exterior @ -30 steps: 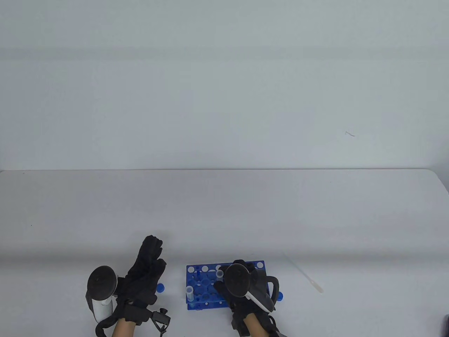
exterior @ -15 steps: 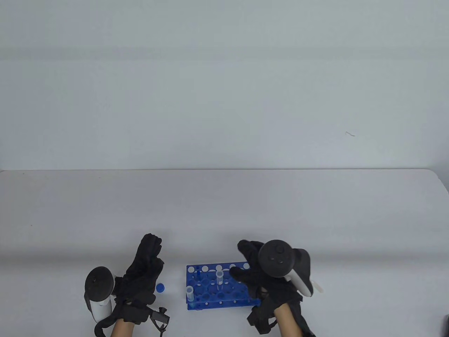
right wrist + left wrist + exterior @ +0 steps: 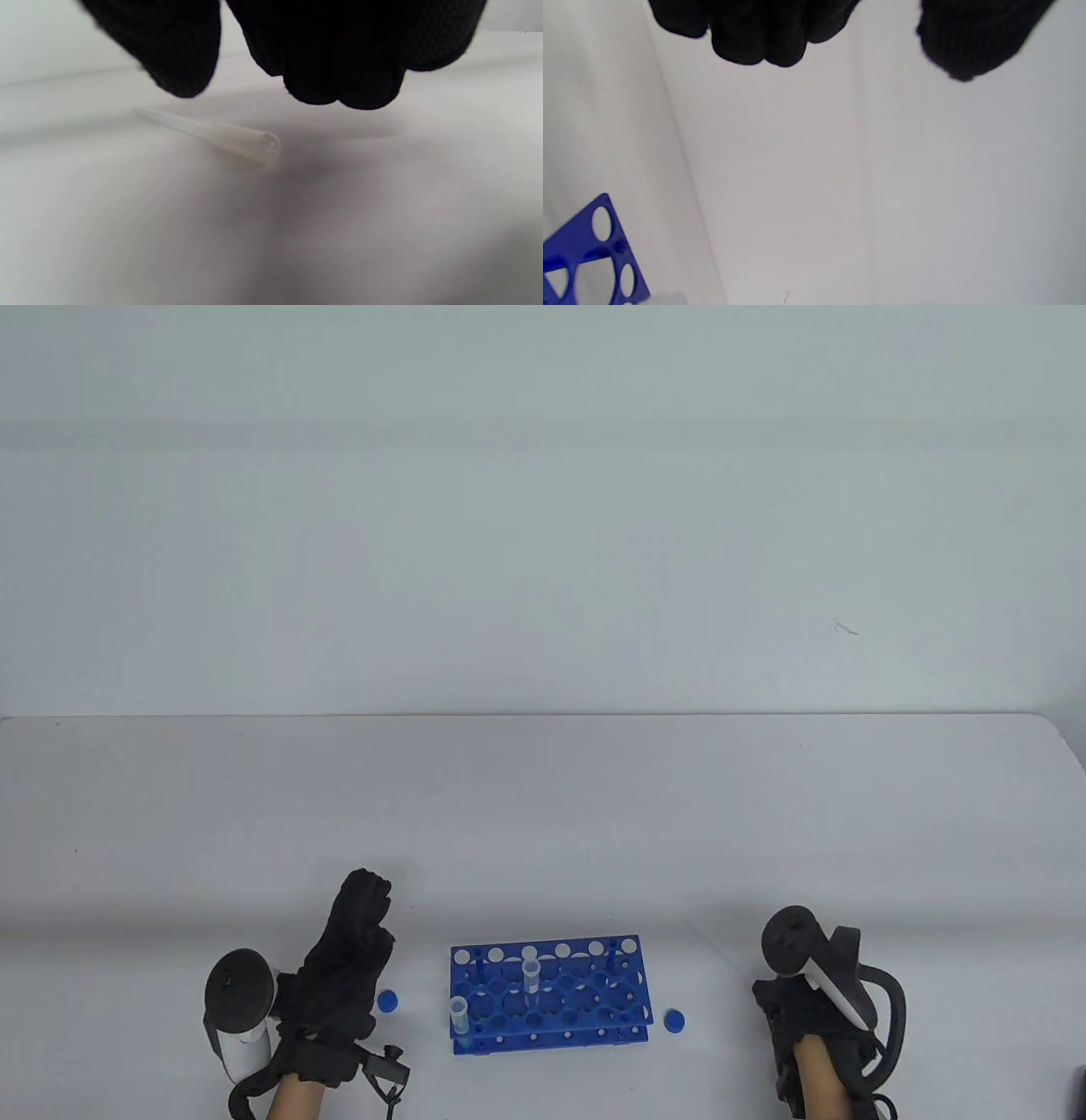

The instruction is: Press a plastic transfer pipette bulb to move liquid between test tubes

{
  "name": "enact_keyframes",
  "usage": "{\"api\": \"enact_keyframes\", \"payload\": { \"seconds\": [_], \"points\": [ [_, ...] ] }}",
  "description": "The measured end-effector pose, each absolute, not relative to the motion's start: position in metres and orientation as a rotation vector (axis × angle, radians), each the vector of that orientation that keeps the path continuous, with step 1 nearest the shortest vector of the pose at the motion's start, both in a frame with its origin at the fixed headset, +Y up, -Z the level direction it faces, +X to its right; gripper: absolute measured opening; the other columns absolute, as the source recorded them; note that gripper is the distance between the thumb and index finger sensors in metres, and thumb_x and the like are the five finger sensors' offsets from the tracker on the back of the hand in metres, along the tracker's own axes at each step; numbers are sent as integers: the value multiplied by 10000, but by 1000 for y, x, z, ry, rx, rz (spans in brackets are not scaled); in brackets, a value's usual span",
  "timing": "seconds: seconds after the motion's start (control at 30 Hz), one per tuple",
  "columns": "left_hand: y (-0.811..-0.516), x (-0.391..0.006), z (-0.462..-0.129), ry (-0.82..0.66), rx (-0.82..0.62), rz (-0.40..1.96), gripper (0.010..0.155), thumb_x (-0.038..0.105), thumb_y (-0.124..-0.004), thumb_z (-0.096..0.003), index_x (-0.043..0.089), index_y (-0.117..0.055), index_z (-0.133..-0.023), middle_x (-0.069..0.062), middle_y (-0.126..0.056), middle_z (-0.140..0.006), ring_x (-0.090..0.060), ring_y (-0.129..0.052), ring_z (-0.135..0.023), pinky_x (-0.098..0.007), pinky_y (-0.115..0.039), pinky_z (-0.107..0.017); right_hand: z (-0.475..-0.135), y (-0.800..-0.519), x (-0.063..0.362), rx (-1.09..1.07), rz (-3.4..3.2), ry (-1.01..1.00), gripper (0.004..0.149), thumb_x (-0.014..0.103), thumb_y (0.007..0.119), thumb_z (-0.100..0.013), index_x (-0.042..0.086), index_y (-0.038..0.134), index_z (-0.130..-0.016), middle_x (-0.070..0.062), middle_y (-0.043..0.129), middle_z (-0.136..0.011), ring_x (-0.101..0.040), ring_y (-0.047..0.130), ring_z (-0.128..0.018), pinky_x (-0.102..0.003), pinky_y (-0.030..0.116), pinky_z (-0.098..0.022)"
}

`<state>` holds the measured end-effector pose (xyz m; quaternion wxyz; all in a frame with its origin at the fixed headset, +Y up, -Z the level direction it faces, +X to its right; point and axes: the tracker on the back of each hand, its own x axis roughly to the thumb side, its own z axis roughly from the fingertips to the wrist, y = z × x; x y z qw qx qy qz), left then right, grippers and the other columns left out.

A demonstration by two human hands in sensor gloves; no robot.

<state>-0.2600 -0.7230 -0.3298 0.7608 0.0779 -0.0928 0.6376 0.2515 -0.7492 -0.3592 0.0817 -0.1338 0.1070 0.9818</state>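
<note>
In the right wrist view the pipette [image 3: 220,135] lies on the surface [image 3: 271,233] just below the right hand [image 3: 297,51], whose empty fingers hang loosely parted, its long axis running up-left from the bulb.

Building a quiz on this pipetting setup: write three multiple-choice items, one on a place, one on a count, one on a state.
1. Where does the pipette lie?
A. in the rack
B. on the table, below the right hand's fingers
C. in the left hand

2. How many tubes stand in the rack?
A. two
B. five
C. none

3. What is the right hand doing?
A. pressing the bulb
B. holding a tube
C. hovering over the pipette, apart from it

Answers:
1 B, the right wrist view shows it flat on the table.
2 A, one tube mid-rack, another tube at the near left corner.
3 C, the fingers hang above it with a gap.
</note>
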Motion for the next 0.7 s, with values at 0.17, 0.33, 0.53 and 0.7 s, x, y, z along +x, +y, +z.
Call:
{"api": "enact_keyframes", "payload": {
  "seconds": [0.17, 0.33, 0.53, 0.7],
  "points": [
    [-724, -259, -330, -203, 163, 1380, 932, 694, -645, -432, 231, -306, -1167, -84, -432, -1235, -334, -487, -1110, -563, -439, -829, -362, -755, 246, -397, 2974, 312, 632, 368, 862, -367, 94, 744, -925, -122, 889, -797, -366, 880, -670, -520, 716, -502],
    [-724, -259, -330, -204, 158, 1377, 930, 694, -645, -432, 234, -307, -1166, -84, -433, -1235, -332, -487, -1110, -563, -440, -830, -364, -762, 240, -394, 3050, 356, 590, 361, 864, -364, 115, 782, -895, -107, 890, -793, -358, 880, -675, -518, 718, -506],
    [-724, -258, -330, -203, 157, 1378, 930, 696, -644, -432, 234, -307, -1166, -82, -433, -1235, -332, -486, -1111, -563, -439, -831, -367, -767, 231, -387, 3168, 352, 554, 355, 868, -361, 135, 790, -864, -78, 885, -768, -339, 888, -661, -510, 725, -499],
    [-724, -258, -330, -207, 156, 1374, 931, 696, -644, -432, 233, -310, -1167, -81, -437, -1234, -334, -490, -1109, -564, -440, -830, -371, -768, 224, -420, 3210, 401, 482, 332, 855, -367, 146, 804, -809, -76, 904, -739, -337, 919, -621, -491, 758, -460]
  ]
}}
